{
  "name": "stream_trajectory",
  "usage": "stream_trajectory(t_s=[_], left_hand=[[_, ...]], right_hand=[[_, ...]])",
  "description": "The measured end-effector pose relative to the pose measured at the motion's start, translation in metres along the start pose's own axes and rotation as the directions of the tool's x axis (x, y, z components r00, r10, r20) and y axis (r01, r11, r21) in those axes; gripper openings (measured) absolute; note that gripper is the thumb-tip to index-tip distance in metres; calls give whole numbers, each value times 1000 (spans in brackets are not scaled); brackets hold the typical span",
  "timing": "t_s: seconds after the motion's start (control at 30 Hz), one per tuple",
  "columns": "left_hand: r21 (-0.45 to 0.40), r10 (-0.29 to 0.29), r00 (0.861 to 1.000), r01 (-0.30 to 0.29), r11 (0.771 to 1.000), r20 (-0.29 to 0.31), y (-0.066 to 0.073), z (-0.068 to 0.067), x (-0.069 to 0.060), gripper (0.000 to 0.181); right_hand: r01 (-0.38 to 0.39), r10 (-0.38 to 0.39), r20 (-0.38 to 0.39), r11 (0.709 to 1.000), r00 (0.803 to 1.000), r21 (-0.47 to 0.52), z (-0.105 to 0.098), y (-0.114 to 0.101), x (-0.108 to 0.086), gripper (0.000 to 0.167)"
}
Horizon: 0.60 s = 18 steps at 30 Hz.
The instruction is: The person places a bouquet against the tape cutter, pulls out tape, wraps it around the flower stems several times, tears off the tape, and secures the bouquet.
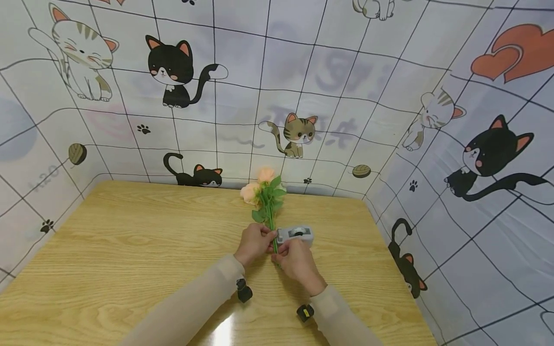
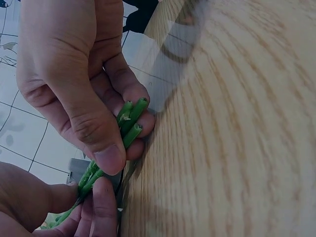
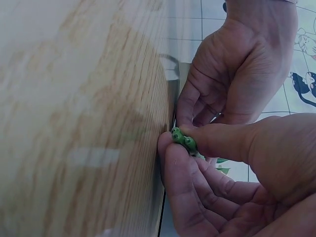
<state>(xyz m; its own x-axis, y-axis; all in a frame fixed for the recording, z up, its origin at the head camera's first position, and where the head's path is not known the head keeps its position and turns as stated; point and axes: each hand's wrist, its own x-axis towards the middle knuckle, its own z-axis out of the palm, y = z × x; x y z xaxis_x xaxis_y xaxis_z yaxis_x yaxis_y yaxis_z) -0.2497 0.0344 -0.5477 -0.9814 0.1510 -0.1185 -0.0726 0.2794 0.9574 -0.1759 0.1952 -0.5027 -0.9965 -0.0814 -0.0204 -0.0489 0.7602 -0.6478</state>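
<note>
A small bunch of peach roses with green leaves and stems lies toward the back of the table. My left hand pinches the bundled stems between thumb and fingers. Closer to the cut ends, my right hand grips the same stems, thumb over them. Several stem tips poke out just past its fingers. Right beside the stems, above the right hand in the head view, sits a pale grey tape dispenser. Whether tape is on the stems cannot be made out.
The wood-grain table extends on both sides of the hands. A cloth wall printed with cats and grid lines rises behind it, and another stands at the right. Small black cameras hang at both wrists.
</note>
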Motion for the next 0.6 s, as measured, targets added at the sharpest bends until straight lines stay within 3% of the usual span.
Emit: stream_trajectory(t_s=[0.07, 0.27, 0.47, 0.6], left_hand=[[-9, -35, 999, 35, 999, -1, 5, -1, -3, 17], [14, -56, 998, 56, 998, -4, 5, -1, -1, 17], [-56, -100, 995, 100, 993, 4, -13, 0, 12, 19], [-148, -140, 990, 142, 979, 24, -23, -2, 20, 16]], right_hand=[[3, -3, -1, 1000, 1000, -5, 0, 0, 0, 18], [-8, 8, 11, 1000, 1000, 1, 1, 0, 2, 18], [5, -5, 21, 1000, 1000, 30, 0, -1, 1, 15], [-10, 8, 33, 998, 999, 59, -1, -1, 0, 14]])
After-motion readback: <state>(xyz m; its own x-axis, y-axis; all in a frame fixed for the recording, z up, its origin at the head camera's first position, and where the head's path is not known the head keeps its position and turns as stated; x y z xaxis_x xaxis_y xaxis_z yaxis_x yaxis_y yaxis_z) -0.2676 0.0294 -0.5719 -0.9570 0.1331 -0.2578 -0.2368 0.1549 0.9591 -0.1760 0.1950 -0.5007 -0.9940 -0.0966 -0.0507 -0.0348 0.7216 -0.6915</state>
